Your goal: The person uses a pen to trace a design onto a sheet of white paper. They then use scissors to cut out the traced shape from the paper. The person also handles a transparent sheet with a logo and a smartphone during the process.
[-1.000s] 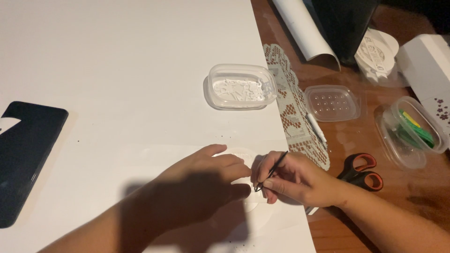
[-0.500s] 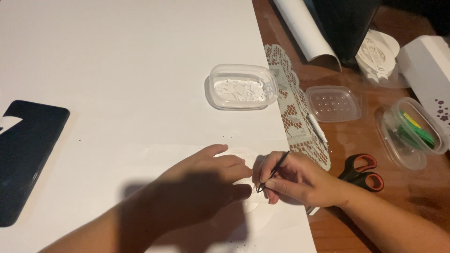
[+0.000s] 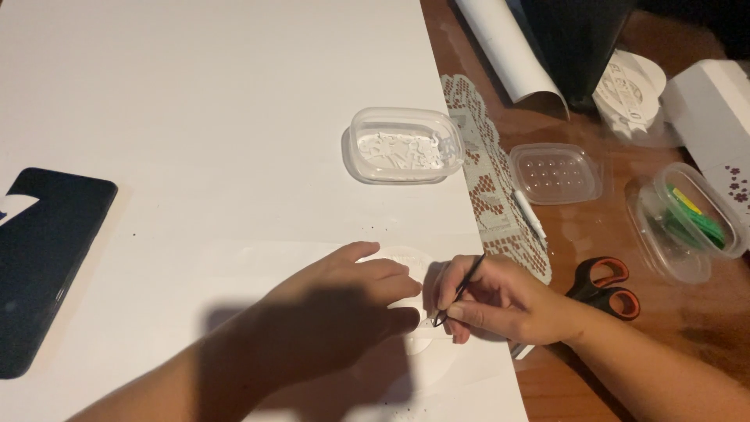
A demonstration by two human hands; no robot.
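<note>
A clear tub of white scraps (image 3: 405, 146) is set near a lace doily (image 3: 488, 184); red-handled scissors (image 3: 605, 287) and a dark tablet (image 3: 43, 262) are noted.

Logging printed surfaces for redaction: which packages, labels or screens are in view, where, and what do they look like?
Dark tablet or phone: far left on the white sheet, flat black rectangle, screen off.
White box: far right edge, oblong, small purple flower print on its side.
Round labelled packet: top right, white disc shape with dark print.
Clear tub: centre, rounded rectangle, white scraps inside.
Clear lid: right of the lace, dimpled.
Clear tub: right, green and yellow pieces inside.
</note>
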